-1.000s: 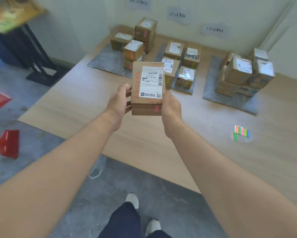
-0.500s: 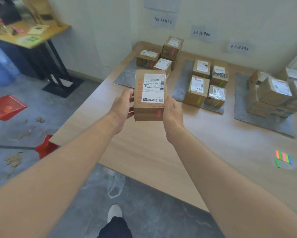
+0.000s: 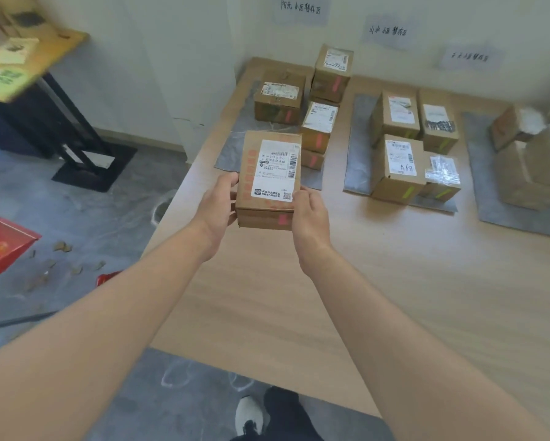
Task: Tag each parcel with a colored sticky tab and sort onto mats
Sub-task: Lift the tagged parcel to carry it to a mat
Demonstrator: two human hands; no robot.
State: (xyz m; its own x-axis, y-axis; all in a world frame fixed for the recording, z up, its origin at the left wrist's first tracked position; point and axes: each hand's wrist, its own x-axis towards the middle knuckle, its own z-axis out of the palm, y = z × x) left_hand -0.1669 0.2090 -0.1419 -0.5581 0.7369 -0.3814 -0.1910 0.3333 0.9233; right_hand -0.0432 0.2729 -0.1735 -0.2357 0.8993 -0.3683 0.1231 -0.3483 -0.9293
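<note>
I hold a brown cardboard parcel with a white shipping label and a pink tab on its near side. My left hand grips its left side and my right hand grips its right side, above the wooden table. Just beyond it lies the left grey mat with several parcels bearing pink tabs. The middle grey mat carries several parcels with green tabs. The right grey mat holds more stacked parcels.
Three paper signs hang on the wall above the mats. Left of the table are a grey floor, a red dustpan, and a desk on a black stand. My shoe shows below the table's near edge.
The parcel and both hands have moved forward and left toward the left mat. The view has swung left, so the strip of colored tabs is out of frame.
</note>
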